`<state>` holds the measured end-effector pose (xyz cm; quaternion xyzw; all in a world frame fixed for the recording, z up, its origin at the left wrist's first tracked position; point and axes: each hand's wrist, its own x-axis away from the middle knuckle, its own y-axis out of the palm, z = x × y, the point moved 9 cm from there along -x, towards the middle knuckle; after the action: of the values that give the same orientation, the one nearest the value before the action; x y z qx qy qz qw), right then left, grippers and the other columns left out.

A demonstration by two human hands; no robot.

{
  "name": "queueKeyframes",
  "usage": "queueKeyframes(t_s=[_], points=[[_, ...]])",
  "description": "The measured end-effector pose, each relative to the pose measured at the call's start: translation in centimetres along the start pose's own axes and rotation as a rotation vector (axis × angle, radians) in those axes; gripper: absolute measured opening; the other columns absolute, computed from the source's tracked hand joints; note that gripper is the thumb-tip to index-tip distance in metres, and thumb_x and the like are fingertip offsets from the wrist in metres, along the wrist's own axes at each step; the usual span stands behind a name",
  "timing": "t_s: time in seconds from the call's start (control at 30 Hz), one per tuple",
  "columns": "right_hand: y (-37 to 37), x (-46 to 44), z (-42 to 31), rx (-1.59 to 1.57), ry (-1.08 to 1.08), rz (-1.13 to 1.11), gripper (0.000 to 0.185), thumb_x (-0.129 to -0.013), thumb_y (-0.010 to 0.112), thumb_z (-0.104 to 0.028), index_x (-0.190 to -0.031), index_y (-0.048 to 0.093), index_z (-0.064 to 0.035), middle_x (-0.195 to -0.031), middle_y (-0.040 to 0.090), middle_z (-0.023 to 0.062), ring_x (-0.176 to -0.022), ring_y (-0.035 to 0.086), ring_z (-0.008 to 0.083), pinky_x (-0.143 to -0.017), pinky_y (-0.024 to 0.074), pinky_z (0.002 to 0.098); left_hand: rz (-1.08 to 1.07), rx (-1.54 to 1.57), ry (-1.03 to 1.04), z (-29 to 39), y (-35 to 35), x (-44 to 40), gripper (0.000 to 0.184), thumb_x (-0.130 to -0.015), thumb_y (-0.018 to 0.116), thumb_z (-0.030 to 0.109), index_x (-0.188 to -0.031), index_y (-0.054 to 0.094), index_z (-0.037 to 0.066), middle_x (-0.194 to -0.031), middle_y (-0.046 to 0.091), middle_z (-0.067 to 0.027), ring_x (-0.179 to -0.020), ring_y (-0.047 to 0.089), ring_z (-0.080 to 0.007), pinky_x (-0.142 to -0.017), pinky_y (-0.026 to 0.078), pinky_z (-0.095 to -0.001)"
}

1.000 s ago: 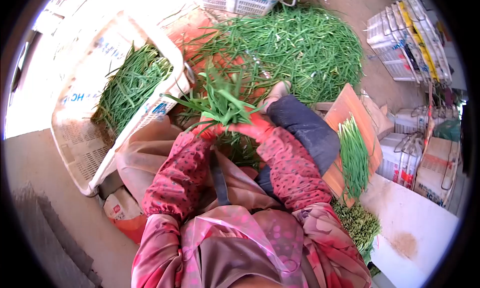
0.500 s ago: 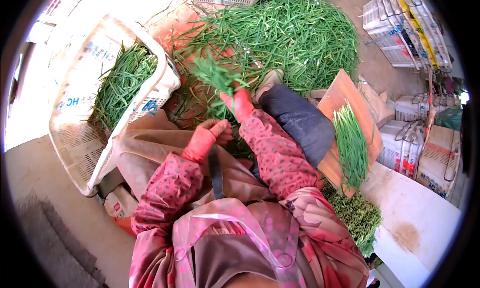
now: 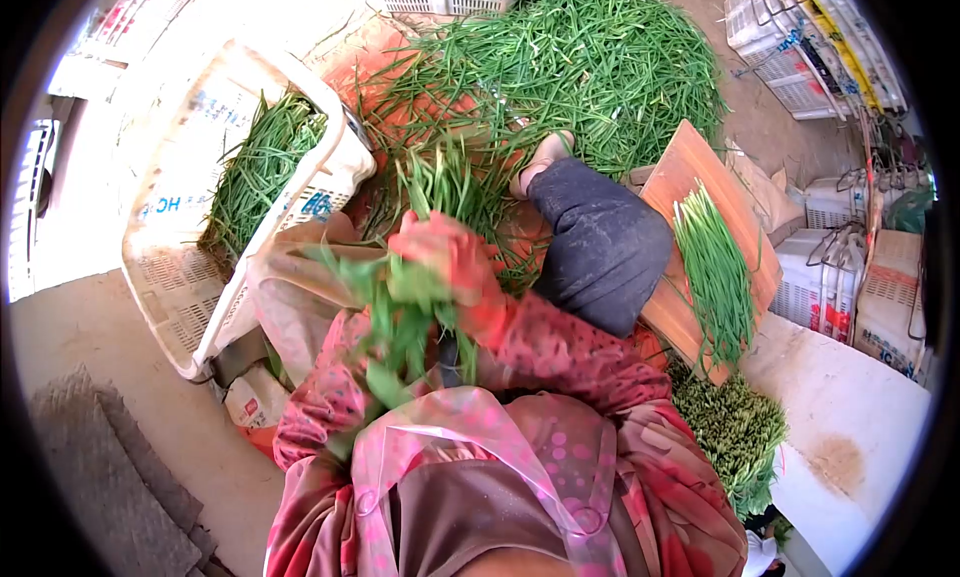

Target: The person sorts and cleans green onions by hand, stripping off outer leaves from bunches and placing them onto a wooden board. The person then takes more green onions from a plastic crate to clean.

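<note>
My right hand [image 3: 470, 272], in a reddish glove and smeared by motion, is closed around garlic chives in front of my lap. The leafy tops of a bunch of garlic chives [image 3: 440, 182] stick up beyond the gloves. More blurred leaves [image 3: 395, 322] hang down and to the left, across my left sleeve [image 3: 330, 387]. Those leaves and my right hand largely hide my left hand, so its fingers cannot be made out. A neat bundle of chives [image 3: 715, 277] lies on a wooden board [image 3: 665, 302] to my right.
A large loose heap of chives [image 3: 610, 77] covers the floor ahead. On the left, a white plastic crate [image 3: 165, 277] holds more greens [image 3: 265, 172]. Stacked white crates [image 3: 790, 57] stand at the far right. Packed greens [image 3: 730, 432] sit beside my right elbow, near a white ledge [image 3: 840, 407].
My right hand has come down and left toward my lap with the chives, meeting the left hand's area. Leaves now cover my left hand and forearm. The view has shifted slightly.
</note>
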<state>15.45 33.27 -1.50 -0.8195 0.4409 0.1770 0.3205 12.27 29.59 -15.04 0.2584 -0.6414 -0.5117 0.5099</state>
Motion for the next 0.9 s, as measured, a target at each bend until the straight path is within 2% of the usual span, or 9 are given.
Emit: queueKeyframes(t_s=[0.1, 0.17, 0.27, 0.33, 0.47, 0.57, 0.67, 0.8, 0.9], points=[[2.5, 3.2, -4.0, 0.274, -0.176, -0.247, 0.045, -0.073, 0.060, -0.018, -0.118, 0.060, -0.0112, -0.117, 0.058, 0.0053, -0.105, 0.055, 0.0263, -0.097, 0.0405, 0.0434, -0.203, -0.065, -0.212, -0.7, 1.7, 2.4, 0.039, -0.096, 0.049, 0.029, -0.124, 0.052, 0.001, -0.129, 0.052, -0.0127, -0.121, 0.049, -0.0208, -0.098, 0.044, -0.0335], [1.6, 3.5, -5.3, 0.021, -0.098, -0.543, 0.052, -0.070, 0.064, -0.016, -0.122, 0.058, -0.0100, -0.119, 0.058, 0.0074, -0.103, 0.057, 0.0255, -0.101, 0.0400, 0.0444, 0.145, -0.511, -0.013, 1.4, 2.6, 5.8, 0.037, -0.091, 0.053, 0.027, -0.113, 0.059, -0.003, -0.114, 0.062, -0.0129, -0.102, 0.061, -0.0197, -0.089, 0.050, -0.0309], [-2.2, 2.5, -1.0, -0.257, 0.202, -0.177, 0.064, -0.074, 0.072, -0.015, -0.133, 0.048, -0.0066, -0.127, 0.055, 0.0131, -0.107, 0.059, 0.0257, -0.088, 0.0492, 0.0394, 0.379, -0.662, -0.148, 2.6, 1.8, 8.5, 0.024, -0.083, 0.063, 0.013, -0.103, 0.061, 0.000, -0.089, 0.066, -0.0096, -0.070, 0.065, -0.0178, -0.065, 0.054, -0.0298], [-3.6, 2.4, 5.5, -0.198, 0.630, -0.042, 0.073, -0.077, 0.073, -0.018, -0.140, 0.038, -0.0071, -0.131, 0.053, 0.0158, -0.105, 0.060, 0.0246, -0.084, 0.0510, 0.0370, 0.423, -0.721, -0.094, 2.9, 1.2, 11.0, 0.024, -0.080, 0.065, 0.009, -0.102, 0.061, 0.001, -0.086, 0.065, -0.0080, -0.066, 0.064, -0.0174, -0.060, 0.053, -0.0301], [-0.3, 3.8, 14.2, 0.200, 0.716, -0.036, 0.080, -0.079, 0.070, -0.020, -0.146, 0.027, -0.0081, -0.126, 0.057, 0.0172, -0.095, 0.062, 0.0213, -0.082, 0.0509, 0.0346, 0.504, -1.041, -0.267, 2.8, 2.2, 17.7, 0.015, -0.080, 0.066, 0.004, -0.094, 0.066, 0.001, -0.084, 0.066, -0.0057, -0.069, 0.063, -0.0135, -0.064, 0.051, -0.0279], [13.2, 14.5, 24.0, 0.200, 0.313, -0.621, 0.027, -0.090, 0.054, -0.023, -0.109, 0.061, -0.0046, -0.094, 0.065, 0.0234, -0.082, 0.065, 0.0317, -0.072, 0.0506, 0.0399, 0.623, -1.012, -0.251, 1.4, 1.0, 22.7, 0.035, -0.077, 0.071, 0.000, -0.112, 0.065, -0.001, -0.099, 0.067, -0.0018, -0.087, 0.060, -0.0106, -0.076, 0.049, -0.0279], [8.3, 13.0, 17.8, -0.382, 1.298, -0.413, 0.024, -0.089, 0.052, -0.022, -0.095, 0.066, -0.0032, -0.079, 0.066, 0.0101, -0.063, 0.062, 0.0196, -0.054, 0.0519, 0.0325, 0.660, -1.036, -0.189, -0.3, -0.5, 26.6, 0.033, -0.078, 0.072, 0.003, -0.111, 0.065, 0.000, -0.101, 0.067, -0.0031, -0.091, 0.060, -0.0113, -0.083, 0.049, -0.0279], [3.0, 11.2, 22.5, -0.232, 1.290, -0.213, 0.032, -0.089, 0.055, -0.031, -0.099, 0.065, -0.0029, -0.076, 0.064, 0.0109, -0.063, 0.062, 0.0187, -0.053, 0.0509, 0.0324, 0.684, -0.955, -0.041, -2.5, -2.2, 28.7, 0.050, -0.078, 0.075, 0.007, -0.124, 0.056, 0.001, -0.116, 0.063, -0.0053, -0.103, 0.058, -0.0121, -0.093, 0.046, -0.0300], [2.1, 0.6, 13.9, 0.050, 0.637, -0.375, 0.054, -0.081, 0.062, -0.052, -0.099, 0.062, -0.0012, -0.081, 0.067, 0.0140, -0.078, 0.065, 0.0238, -0.070, 0.0499, 0.0381, 0.575, -0.969, -0.047, -2.8, -2.7, 29.1, 0.065, -0.075, 0.079, 0.010, -0.131, 0.048, -0.001, -0.121, 0.060, -0.0078, -0.107, 0.057, -0.0140, -0.095, 0.045, -0.0313]])
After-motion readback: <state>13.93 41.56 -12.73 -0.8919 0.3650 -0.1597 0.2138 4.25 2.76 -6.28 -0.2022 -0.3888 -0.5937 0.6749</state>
